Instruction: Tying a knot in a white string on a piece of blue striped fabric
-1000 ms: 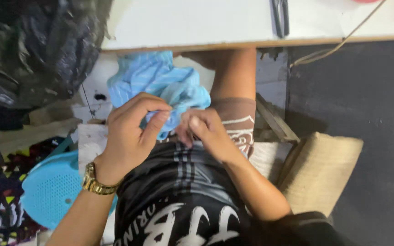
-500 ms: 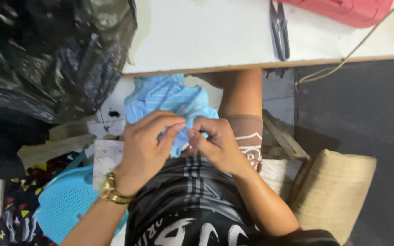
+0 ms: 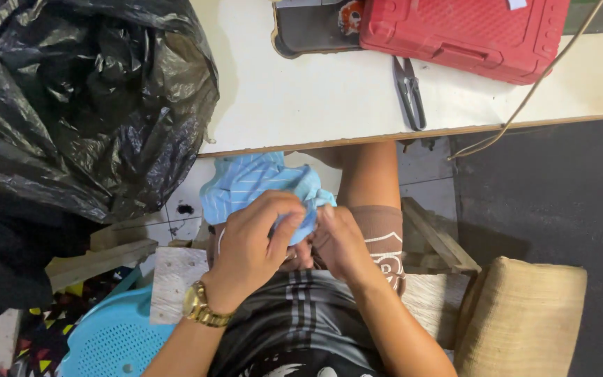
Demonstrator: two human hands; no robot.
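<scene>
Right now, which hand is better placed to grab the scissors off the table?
Right, probably. The right hand sits nearer the scissors on the white table, which lie up and to its side. The left hand wraps over the light blue cloth, so it could keep holding that.

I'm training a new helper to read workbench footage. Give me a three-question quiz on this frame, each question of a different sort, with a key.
1. True or false: both hands grip the blue cloth.
2. Which lies on the table beside the red case? A) scissors B) hammer C) cup
3. Fill in: the left hand wears a gold ____ at the wrist.

Key:
1. True; the left hand and the right hand pinch the cloth in the lap.
2. A, the scissors.
3. Watch.
</scene>
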